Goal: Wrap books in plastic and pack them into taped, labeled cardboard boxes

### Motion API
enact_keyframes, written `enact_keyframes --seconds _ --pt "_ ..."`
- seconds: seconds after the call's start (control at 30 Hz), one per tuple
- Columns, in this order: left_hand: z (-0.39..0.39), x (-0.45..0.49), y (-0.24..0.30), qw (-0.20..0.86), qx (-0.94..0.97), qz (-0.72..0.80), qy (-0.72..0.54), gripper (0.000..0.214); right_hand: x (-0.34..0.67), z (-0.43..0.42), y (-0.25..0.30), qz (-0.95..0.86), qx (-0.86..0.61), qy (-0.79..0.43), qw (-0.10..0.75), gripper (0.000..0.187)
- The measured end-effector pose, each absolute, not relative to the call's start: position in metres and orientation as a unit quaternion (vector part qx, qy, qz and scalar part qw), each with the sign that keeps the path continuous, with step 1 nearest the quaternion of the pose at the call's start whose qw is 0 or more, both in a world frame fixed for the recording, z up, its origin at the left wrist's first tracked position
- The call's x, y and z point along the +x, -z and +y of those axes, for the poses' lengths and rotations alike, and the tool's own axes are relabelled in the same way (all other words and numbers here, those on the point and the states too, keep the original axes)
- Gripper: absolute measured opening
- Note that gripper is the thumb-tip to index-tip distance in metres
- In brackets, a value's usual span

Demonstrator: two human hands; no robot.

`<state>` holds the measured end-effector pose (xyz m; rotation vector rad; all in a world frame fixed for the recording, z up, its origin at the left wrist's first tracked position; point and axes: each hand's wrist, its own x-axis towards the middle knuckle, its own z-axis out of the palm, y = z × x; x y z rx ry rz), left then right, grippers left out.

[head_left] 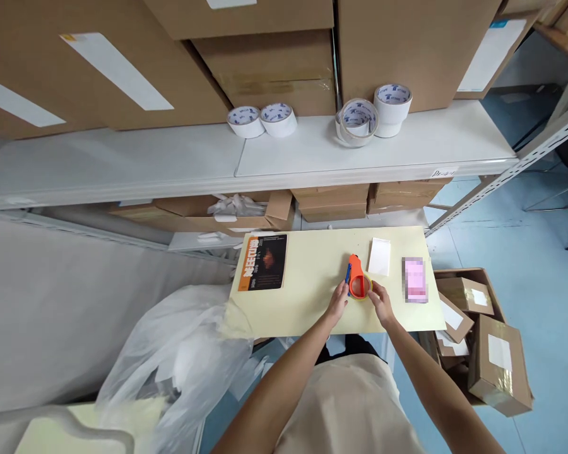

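An orange tape dispenser [355, 267] with a blue strip along its left side is held over the pale yellow table [312, 315]. A roll of tape with a yellowish rim [368, 278] sits around its round hub. My left hand [339, 299] is closed on the dispenser's left side, near the blue part. On the other side, my right hand [381, 299] pinches the right edge of the tape roll. Just beyond my right hand lies a small white box or pad [379, 256]. A pink, blurred item [415, 280] rests farther right.
A black and orange printed booklet [265, 262] lies at the table's left. Behind, a grey shelf [170, 157] carries tape rolls [278, 120] and large cartons [274, 69]. Parcels [499, 359] fill a carton on the floor at right; a clear plastic bag [189, 340] hangs at left.
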<state>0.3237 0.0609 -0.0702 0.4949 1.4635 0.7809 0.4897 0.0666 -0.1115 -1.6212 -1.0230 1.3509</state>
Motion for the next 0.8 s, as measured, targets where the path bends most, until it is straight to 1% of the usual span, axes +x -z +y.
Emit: enact_keyframes --seconds 0.33,0.53,0.6,0.7,0.8 --pt "0.047 0.322 0.075 0.666 0.209 0.630 -0.340 0.070 0.497 0.068 0.119 -0.423 -0.660 -0.508 0.356 0.062" --pt "0.023 0.295 0.057 0.662 0.214 0.625 -0.355 0.069 0.494 0.057 0.102 -0.452 -0.666 -0.456 0.380 0.064" --pt "0.008 0.279 0.051 0.650 0.214 0.631 -0.365 0.067 0.491 0.049 0.095 -0.481 -0.656 -0.438 0.383 0.060" --pt "-0.023 0.250 0.042 0.624 0.215 0.646 -0.383 0.064 0.477 0.037 0.085 -0.519 -0.634 -0.426 0.383 0.049" --pt "-0.066 0.214 0.036 0.591 0.217 0.666 -0.401 0.060 0.451 0.023 0.075 -0.541 -0.605 -0.457 0.363 0.040"
